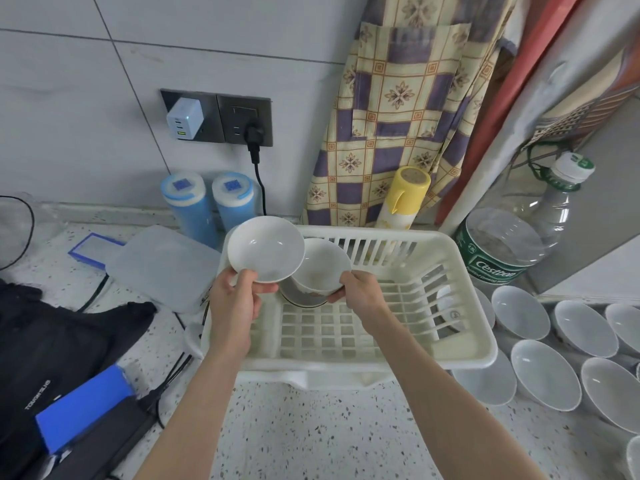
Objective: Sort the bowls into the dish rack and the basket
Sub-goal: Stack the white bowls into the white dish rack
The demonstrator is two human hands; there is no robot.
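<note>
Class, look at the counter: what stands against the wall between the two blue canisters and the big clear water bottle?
In the head view, a yellow-capped bottle stands between the blue canisters and the water bottle, in front of the hanging checked cloth and behind the basket's far rim.

Dark-rimmed object (304, 299) at frame centre: mostly hidden behind held white bowl (320, 266); identity unclear. Row of white ceramic bowls (627, 327), right edge: cut off. Black bag (45, 341), left edge: cropped. Clear bottle's green label (491, 266): small print illegible.

Pretty bright, soft even light, barely any shadows. Wide-angle bending at the edges, slightly soft corners.
</note>
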